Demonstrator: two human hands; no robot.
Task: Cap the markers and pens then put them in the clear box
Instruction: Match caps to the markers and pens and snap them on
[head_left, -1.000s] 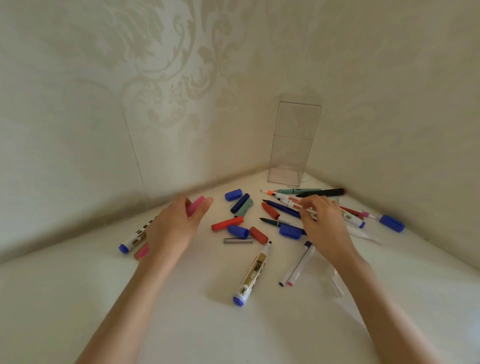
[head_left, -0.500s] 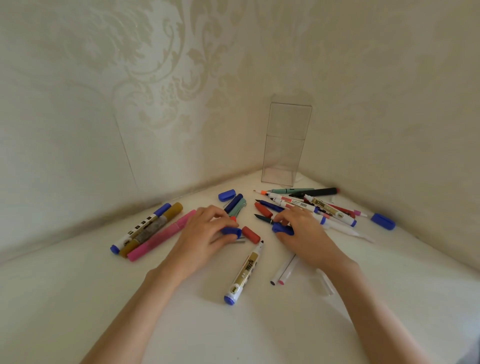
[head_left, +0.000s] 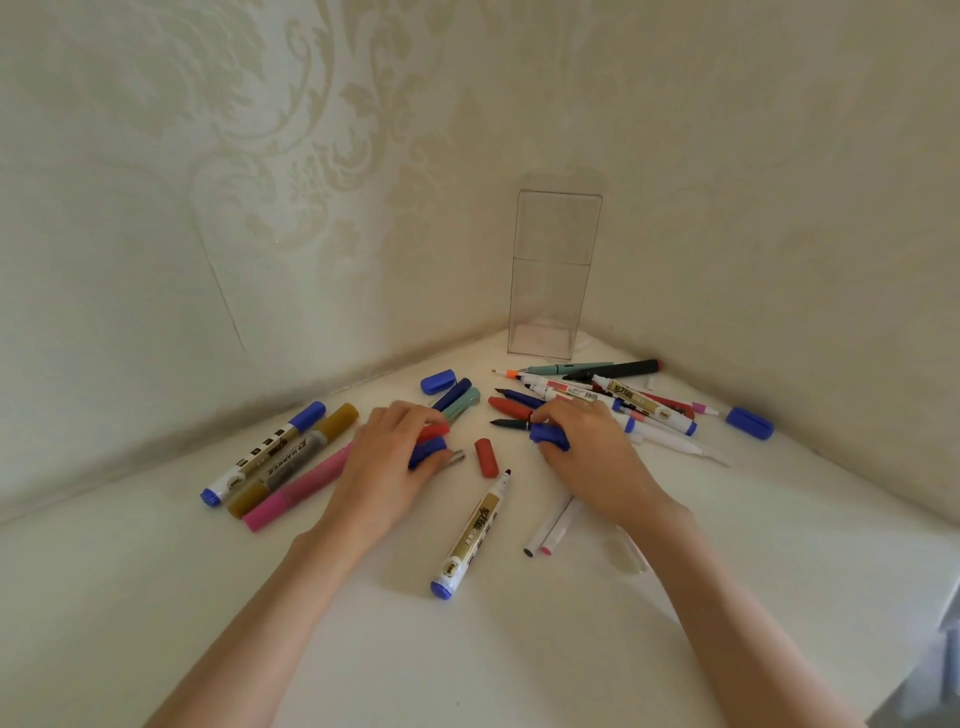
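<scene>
Both caps mostly hidden in your grip: L hand (head_left: 387, 460) curls round left blue cap (head_left: 430, 451), R hand (head_left: 589, 457) pinches right blue cap (head_left: 549, 435).

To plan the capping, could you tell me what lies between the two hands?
A loose red cap lies there, beside the uncapped marker's tip, in the head view.
</scene>
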